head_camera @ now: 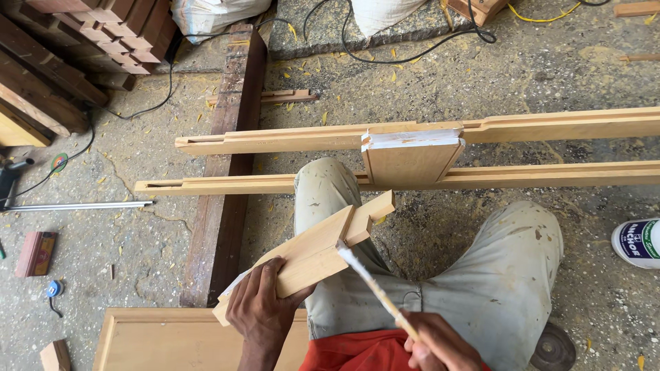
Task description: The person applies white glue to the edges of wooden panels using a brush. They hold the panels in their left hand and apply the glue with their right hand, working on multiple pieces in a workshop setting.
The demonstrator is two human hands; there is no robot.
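Left of the dark timber beam [230, 165] lies a metal rod [79, 205]; beyond its far end, black cables [405, 56]; far right of it, a white jar [637, 242].

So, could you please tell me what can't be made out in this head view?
- Right hand: cut off by the bottom edge, so its grip on the glue stick is only partly seen.
- Underside of the tenoned wood piece: hidden by the left hand.
- White bottle: cut by the right edge.
- Long rails: far ends out of frame.
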